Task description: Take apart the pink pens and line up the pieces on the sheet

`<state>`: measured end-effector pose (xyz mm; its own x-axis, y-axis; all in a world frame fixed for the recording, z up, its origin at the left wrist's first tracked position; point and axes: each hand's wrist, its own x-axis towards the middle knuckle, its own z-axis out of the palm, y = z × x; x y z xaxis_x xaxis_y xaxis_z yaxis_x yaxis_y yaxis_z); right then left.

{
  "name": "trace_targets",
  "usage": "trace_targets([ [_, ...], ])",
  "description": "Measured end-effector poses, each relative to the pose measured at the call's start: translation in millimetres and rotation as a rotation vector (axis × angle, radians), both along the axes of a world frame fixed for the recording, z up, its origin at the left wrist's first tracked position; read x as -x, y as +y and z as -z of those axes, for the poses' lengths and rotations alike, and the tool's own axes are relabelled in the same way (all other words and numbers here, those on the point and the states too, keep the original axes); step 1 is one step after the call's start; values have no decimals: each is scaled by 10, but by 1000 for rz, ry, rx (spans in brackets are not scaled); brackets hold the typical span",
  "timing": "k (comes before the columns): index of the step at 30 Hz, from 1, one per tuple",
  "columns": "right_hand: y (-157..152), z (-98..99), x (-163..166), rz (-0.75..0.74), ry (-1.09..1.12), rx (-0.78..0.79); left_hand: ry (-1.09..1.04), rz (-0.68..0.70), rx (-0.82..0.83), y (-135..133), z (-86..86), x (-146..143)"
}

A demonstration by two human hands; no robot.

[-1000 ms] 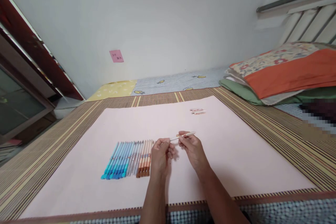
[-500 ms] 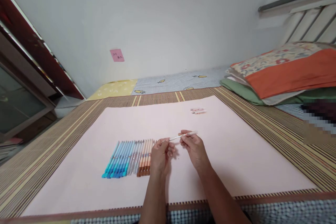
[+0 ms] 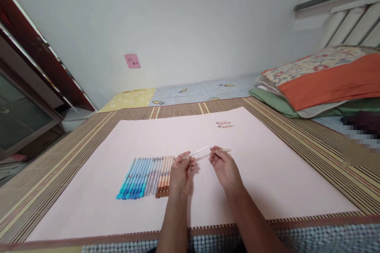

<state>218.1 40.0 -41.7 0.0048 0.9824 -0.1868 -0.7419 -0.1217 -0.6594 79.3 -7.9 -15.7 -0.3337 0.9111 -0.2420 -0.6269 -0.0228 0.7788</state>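
Above a smooth pale-pink sheet (image 3: 267, 166), a person's left hand (image 3: 180, 174) is pinching a slim white rod (image 3: 199, 151) while the right hand (image 3: 225, 167) is pinching a pale tube (image 3: 226, 150), apart from it.
Beside the left hand, slender blue pens (image 3: 135, 180), clear pens (image 3: 151, 182) and brown-ended peach pens (image 3: 163, 178) are lying in a row, their markings too small to read. On the wall (image 3: 190, 27), a pink note (image 3: 132, 61) is bearing dark handwriting, not clearly legible. A striped mat (image 3: 89, 138) is stretching beneath the sheet.

Home bedrm w/ striped mat (image 3: 47, 178) over checked bedsheet (image 3: 196, 88), stacked orange & green bedding (image 3: 332, 93) nr white radiator (image 3: 353, 27).
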Motion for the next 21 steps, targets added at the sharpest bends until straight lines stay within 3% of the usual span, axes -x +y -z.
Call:
trace_targets([
  [8,-82,-80,105,-150,-117,-77,5,66,-24,-15,19,-15],
  [21,-41,-25,77,-9,-161,-40,48,98,-44,-3,57,-21],
])
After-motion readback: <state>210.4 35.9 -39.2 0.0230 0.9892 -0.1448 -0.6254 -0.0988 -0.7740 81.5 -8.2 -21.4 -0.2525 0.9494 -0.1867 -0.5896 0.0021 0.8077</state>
